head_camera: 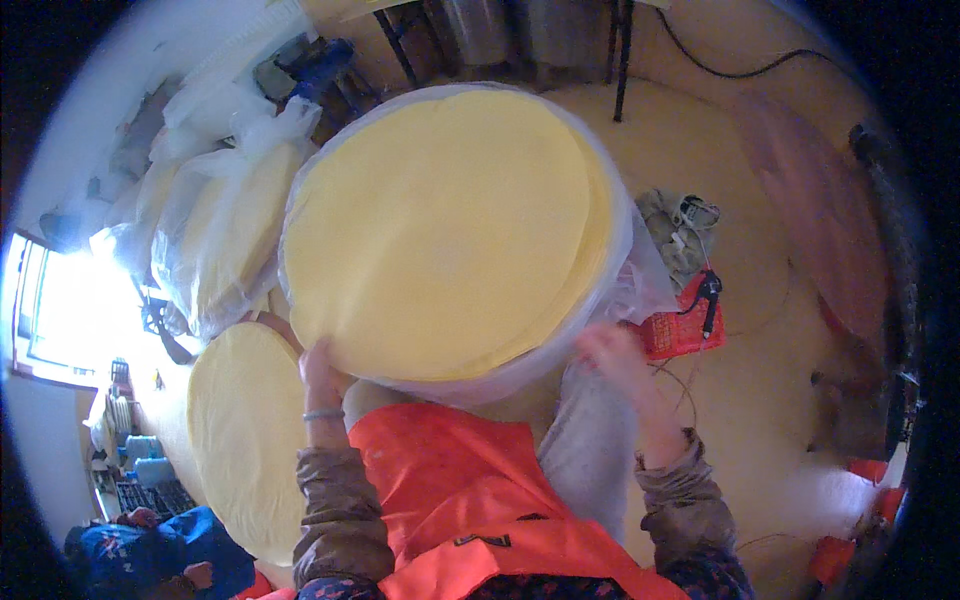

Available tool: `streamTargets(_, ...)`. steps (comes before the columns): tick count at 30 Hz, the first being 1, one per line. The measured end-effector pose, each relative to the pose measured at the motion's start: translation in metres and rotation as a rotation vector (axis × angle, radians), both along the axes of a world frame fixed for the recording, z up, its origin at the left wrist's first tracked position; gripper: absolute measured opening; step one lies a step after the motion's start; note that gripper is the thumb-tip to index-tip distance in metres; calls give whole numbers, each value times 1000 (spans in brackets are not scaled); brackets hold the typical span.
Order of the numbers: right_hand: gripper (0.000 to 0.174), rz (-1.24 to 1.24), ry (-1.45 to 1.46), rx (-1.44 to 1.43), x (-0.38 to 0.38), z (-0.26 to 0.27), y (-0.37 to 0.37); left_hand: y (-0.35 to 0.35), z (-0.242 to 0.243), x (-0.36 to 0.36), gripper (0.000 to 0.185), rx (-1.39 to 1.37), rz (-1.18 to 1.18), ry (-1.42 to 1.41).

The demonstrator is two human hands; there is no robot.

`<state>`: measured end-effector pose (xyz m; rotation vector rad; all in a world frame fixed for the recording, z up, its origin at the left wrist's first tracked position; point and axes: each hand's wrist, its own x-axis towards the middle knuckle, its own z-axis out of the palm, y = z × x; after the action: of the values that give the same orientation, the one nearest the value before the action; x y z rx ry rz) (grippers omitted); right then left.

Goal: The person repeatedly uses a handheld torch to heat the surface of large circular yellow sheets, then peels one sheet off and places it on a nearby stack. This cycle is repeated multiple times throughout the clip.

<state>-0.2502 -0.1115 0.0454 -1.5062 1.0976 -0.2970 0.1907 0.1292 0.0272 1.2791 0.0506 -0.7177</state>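
Observation:
A thick stack of round, pale yellow sheets (450,232) lies in front of my knees, with a clear plastic bag (624,247) wrapped around its sides. My left hand (324,371) grips the stack's near left edge, its fingertips partly hidden. On the near right side, my right hand (611,352) is blurred by motion beside the plastic. Whether its fingers hold the film, I cannot tell. Another round yellow stack (244,442) stands to the left of my left forearm. A red-orange apron (457,465) covers my lap.
Bagged yellow rounds (225,225) lean at the upper left. Right of the stack, a red plastic basket (686,330) sits under a black blow gun (709,292) with a hose. A table leg (622,75) stands beyond. At lower left is another person's blue garment (202,536).

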Motion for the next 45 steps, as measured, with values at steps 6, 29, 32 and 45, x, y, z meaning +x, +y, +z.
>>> streamTargets(6,21,393,-137,418,78,-27,10,-34,56,54,24,-28,-56,2)
streamTargets(29,49,62,-382,38,87,71,-241,39,93,-14,21,79,-63,-107)
streamTargets(32,48,59,-415,-4,44,70,-174,70,89,-11,17,102,-148,-53)
streamTargets(45,57,-246,-318,423,82,7,39,176,127,120,28,294,-370,-893)
